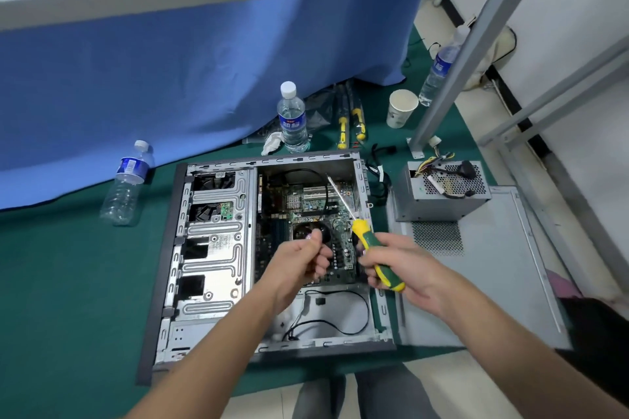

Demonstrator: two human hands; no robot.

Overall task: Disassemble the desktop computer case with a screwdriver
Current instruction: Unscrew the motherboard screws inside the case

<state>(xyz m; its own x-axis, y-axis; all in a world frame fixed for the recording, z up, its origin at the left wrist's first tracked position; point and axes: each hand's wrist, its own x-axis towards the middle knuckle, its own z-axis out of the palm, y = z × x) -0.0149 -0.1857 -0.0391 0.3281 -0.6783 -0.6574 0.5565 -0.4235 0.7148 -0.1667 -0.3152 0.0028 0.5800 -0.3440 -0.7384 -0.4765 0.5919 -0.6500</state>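
Observation:
The open desktop case (211, 248) lies flat on the green mat, its motherboard (306, 204) and drive bays exposed. My right hand (405, 265) grips a yellow-and-green screwdriver (371, 248) above the case's right side; its shaft points up and left, the tip in the air over the board. My left hand (299, 258) hovers over the CPU fan with curled fingers, thumb and forefinger pinched together; whether something small sits between them I cannot tell.
The removed power supply (442, 194) sits on the detached side panel (490, 269) at right. Three water bottles (292, 119) (127, 184) (439, 68), a paper cup (401, 109) and two spare screwdrivers (350, 126) stand behind the case. A metal frame leg (439, 95) rises at right.

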